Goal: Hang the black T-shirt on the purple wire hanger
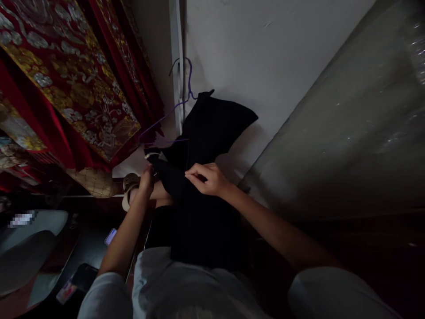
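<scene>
A black garment (pixel 215 128) hangs partly on a purple wire hanger (pixel 190 82) and spreads down over my lap. My left hand (pixel 146 180) is closed at the garment's left edge, just below a small pale strip that looks like a label. Over the middle of the cloth, my right hand (pixel 207 178) is closed in a pinch, thumb against forefinger. Whatever sits between those fingertips is too small or dark to make out. The black cloth below blends into dark clothing on my lap.
Red embroidered cloth (pixel 83 84) with gold and silver patterns hangs at the left. The hanger hooks near a pale vertical strip (pixel 179 40) on the wall. A phone (pixel 110 237) with a lit screen lies at the lower left. A greyish sheet-like surface (pixel 348 133) leans at the right.
</scene>
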A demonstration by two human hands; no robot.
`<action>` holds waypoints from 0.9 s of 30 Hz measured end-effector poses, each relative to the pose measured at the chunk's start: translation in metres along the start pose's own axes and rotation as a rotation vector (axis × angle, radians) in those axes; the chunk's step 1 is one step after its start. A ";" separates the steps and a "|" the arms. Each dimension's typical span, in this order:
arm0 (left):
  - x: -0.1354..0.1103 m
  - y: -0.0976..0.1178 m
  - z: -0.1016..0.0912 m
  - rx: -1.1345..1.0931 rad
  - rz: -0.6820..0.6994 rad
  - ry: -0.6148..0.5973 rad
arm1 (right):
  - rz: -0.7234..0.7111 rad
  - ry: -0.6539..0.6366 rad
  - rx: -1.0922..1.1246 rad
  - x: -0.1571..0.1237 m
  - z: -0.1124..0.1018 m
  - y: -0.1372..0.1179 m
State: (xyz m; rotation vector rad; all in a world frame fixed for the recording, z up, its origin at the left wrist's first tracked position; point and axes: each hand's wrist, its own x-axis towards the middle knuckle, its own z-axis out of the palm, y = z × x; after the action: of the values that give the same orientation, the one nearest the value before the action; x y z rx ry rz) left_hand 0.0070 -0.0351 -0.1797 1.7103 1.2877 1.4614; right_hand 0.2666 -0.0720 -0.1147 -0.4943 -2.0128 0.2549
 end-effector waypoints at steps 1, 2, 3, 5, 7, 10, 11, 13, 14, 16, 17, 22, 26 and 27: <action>-0.005 -0.001 0.002 -0.008 -0.032 -0.039 | -0.011 -0.012 0.015 -0.001 -0.002 -0.001; -0.008 0.001 0.003 -0.022 -0.059 -0.072 | -0.018 -0.026 0.031 0.000 -0.004 -0.002; -0.009 0.008 0.001 -0.038 -0.077 -0.096 | -0.017 -0.038 0.052 0.002 -0.006 -0.004; -0.009 0.030 -0.002 -0.067 -0.076 -0.100 | 0.018 -0.041 0.094 0.007 -0.007 -0.008; -0.007 0.063 -0.004 -0.117 -0.034 -0.080 | 0.086 -0.028 0.124 0.013 -0.005 -0.011; -0.010 0.116 0.005 -0.179 0.094 -0.099 | 0.240 -0.063 0.240 0.016 0.004 -0.014; -0.013 0.130 0.010 -0.180 0.142 -0.116 | 0.308 -0.095 0.311 0.015 0.007 -0.015; -0.016 0.151 0.021 -0.137 0.240 -0.145 | 0.432 -0.142 0.461 0.010 0.012 -0.020; -0.016 0.157 0.025 -0.101 0.285 -0.154 | 0.481 -0.162 0.530 0.008 0.012 -0.024; -0.015 0.162 0.029 -0.044 0.333 -0.181 | 0.575 -0.213 0.691 0.006 0.008 -0.033; -0.013 0.162 0.029 -0.038 0.317 -0.222 | 0.630 -0.262 0.791 0.006 0.003 -0.037; -0.013 0.143 0.011 -0.099 0.041 -0.667 | 0.804 -0.436 1.120 0.019 -0.026 -0.048; -0.021 0.120 -0.009 0.186 0.118 -0.859 | 0.815 -0.454 1.052 0.027 -0.045 -0.052; -0.019 0.115 -0.016 0.278 0.145 -0.884 | 0.803 -0.462 1.007 0.029 -0.052 -0.054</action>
State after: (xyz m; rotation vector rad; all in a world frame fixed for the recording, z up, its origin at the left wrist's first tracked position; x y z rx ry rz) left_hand 0.0292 -0.1010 -0.0844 2.2771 0.8902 0.4423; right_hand 0.2876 -0.1091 -0.0467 -0.5700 -1.6938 1.8875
